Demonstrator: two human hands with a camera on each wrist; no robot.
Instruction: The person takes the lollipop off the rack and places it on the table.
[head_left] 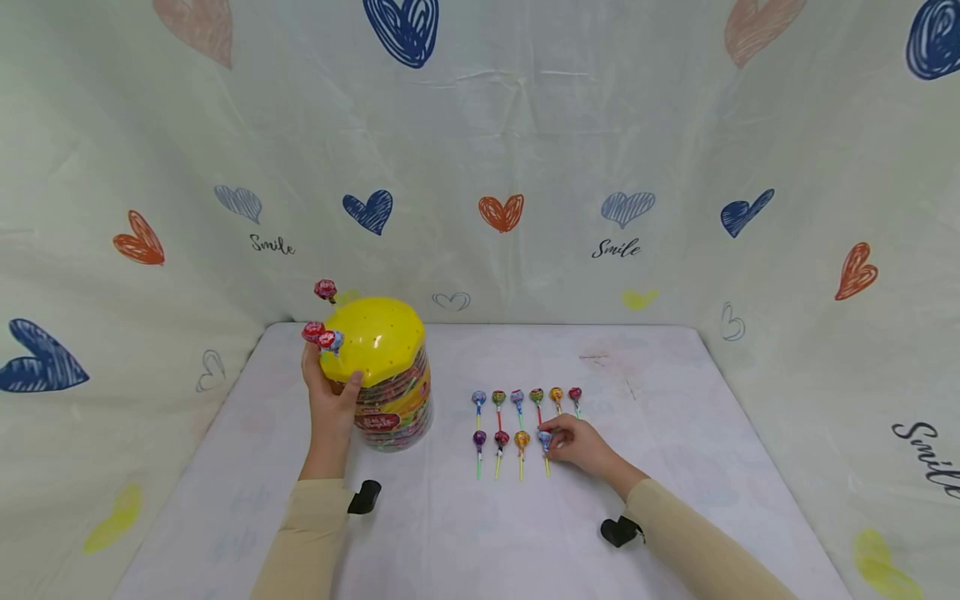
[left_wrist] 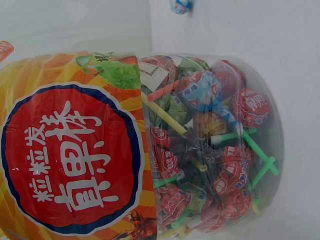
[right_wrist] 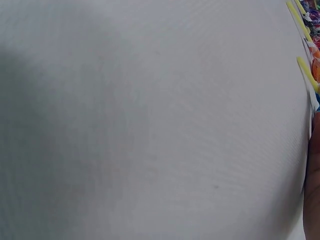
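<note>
My left hand (head_left: 330,408) grips a large clear jar (head_left: 401,412) of lollipops near its yellow lid (head_left: 378,333), thumb in front and fingers round the far left side. A few wrapped lollipops (head_left: 326,289) stick up at the lid's left edge. In the left wrist view the jar's printed label (left_wrist: 72,160) and the lollipops inside (left_wrist: 200,90) show close up. My right hand (head_left: 585,446) pinches a blue-wrapped lollipop (head_left: 545,437) at the right end of the front row, its yellow stick pointing towards me.
Several lollipops form a back row (head_left: 517,398), and the front row (head_left: 501,438) lies nearer, sticks all towards me. The white table (head_left: 480,542) meets a heart-printed curtain (head_left: 555,125) behind and at both sides. Black straps (head_left: 619,531) hang at both wrists.
</note>
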